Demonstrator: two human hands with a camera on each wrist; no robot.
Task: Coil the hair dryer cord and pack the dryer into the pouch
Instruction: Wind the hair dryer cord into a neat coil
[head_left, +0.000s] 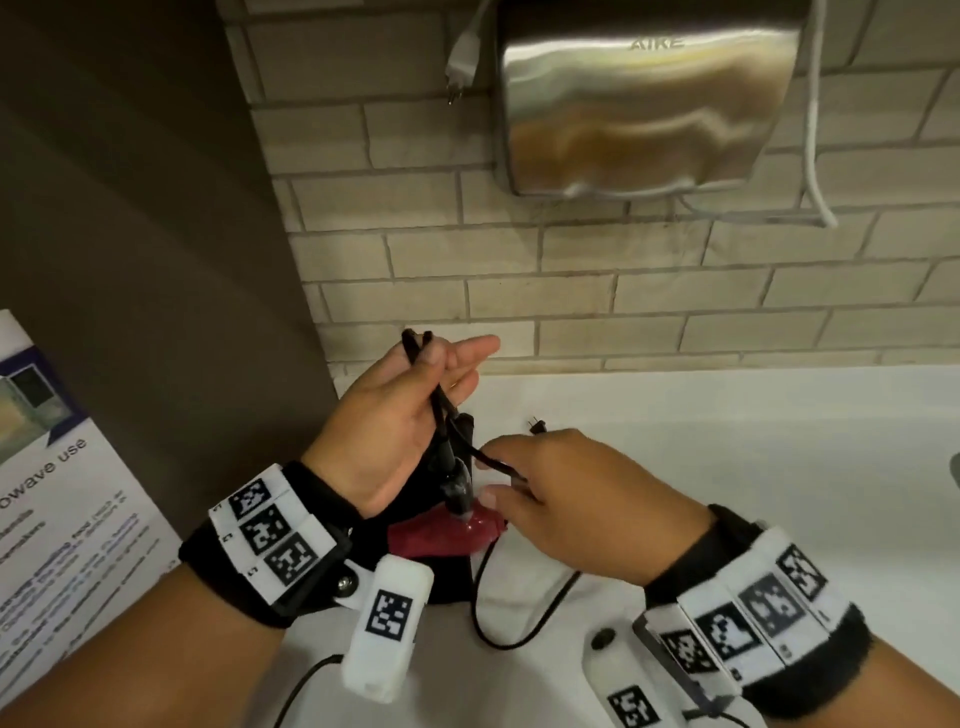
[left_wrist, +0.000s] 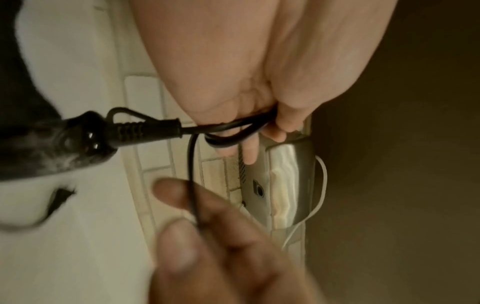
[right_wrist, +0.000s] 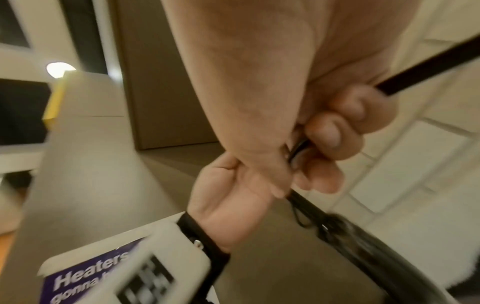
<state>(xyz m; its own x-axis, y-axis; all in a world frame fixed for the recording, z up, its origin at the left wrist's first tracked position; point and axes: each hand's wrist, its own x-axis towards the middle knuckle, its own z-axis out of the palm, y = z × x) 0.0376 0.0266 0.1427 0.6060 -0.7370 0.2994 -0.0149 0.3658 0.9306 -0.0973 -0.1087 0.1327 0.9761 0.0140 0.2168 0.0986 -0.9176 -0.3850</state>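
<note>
A printed notice (head_left: 62, 499) at the left edge is cut off; only "owave use" reads clearly. The left hand (head_left: 400, 415) pinches folded loops of the black cord (head_left: 441, 410) between thumb and fingers, loop ends protruding above the thumb. The hair dryer (head_left: 457, 488) hangs below, body mostly hidden by both hands; its lower end touches a dark red item (head_left: 441, 535), partly covered and unidentifiable. The right hand (head_left: 576, 499) is clamped on a cord strand. The plug (head_left: 535, 425) lies on the white counter (head_left: 727, 441). The wall-mounted hand dryer (head_left: 644, 98) reads "AIKE".
</note>
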